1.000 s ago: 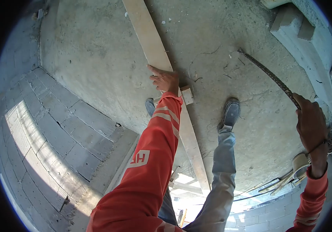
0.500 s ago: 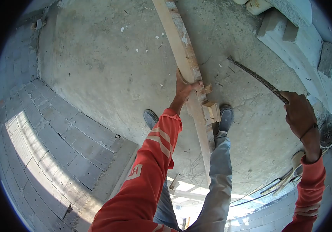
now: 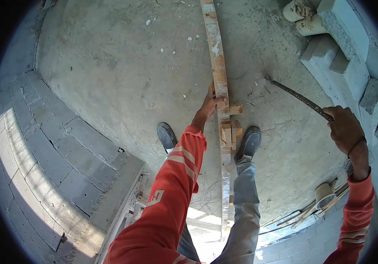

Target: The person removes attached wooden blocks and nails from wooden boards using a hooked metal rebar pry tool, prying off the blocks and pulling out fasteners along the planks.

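A long wooden board (image 3: 219,57) stands with its narrow, stained edge facing up between my feet. My left hand (image 3: 211,104) grips it from the left side, thumb over the edge and the other fingers partly hidden behind it. Small wooden blocks (image 3: 229,132) are attached to the board's right side, just below that hand. On the right, my right hand (image 3: 345,128) is closed around one end of a ribbed, slightly curved metal bar (image 3: 299,97). The bar points up and left over the floor, apart from the board.
Pale blocks (image 3: 336,66) and stuffed sacks (image 3: 305,18) lie at the upper right. A bucket (image 3: 325,196) sits beside thin wooden strips (image 3: 305,214) at the lower right. A block wall (image 3: 65,149) runs along the left. Debris dots the concrete floor (image 3: 123,70).
The board has turned from its broad face onto its edge and shifted right, then become nearly vertical in view. My left hand has moved with it. The bar stays in my right hand.
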Tool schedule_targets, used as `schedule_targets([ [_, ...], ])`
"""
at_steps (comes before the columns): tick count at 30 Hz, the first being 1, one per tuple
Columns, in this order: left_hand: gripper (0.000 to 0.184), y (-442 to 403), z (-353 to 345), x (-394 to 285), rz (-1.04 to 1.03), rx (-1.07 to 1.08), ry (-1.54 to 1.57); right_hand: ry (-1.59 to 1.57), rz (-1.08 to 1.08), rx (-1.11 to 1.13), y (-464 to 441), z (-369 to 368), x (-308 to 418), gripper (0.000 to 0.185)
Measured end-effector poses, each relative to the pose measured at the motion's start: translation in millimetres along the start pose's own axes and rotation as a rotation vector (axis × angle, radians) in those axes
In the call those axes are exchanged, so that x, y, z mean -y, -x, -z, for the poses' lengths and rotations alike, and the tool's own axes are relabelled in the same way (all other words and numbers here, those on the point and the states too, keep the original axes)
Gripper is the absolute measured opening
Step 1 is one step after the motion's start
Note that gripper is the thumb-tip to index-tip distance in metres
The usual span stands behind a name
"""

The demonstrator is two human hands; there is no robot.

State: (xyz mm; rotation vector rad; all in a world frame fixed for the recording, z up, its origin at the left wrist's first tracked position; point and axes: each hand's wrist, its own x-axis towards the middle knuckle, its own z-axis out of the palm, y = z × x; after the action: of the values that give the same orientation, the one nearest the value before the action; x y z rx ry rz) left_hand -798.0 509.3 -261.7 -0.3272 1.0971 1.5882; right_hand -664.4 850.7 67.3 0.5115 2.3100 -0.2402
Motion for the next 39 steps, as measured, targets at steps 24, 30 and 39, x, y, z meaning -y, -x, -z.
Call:
schedule_targets([
  [24, 0.097, 37, -40, 3, 0.012, -0.562, -0.991, 0.000, -0.167, 0.048, 3, 4, 28, 0.023],
  [30, 0.085, 87, -57, 1, 0.041, -0.812, -0.923, -0.063, -0.185, 0.067, 16, -11, 13, 0.019],
  [39, 0.059, 165, -192, -3, 0.383, -0.295, -0.145, -0.424, -0.360, -0.003, 88, -95, 33, 0.036],
])
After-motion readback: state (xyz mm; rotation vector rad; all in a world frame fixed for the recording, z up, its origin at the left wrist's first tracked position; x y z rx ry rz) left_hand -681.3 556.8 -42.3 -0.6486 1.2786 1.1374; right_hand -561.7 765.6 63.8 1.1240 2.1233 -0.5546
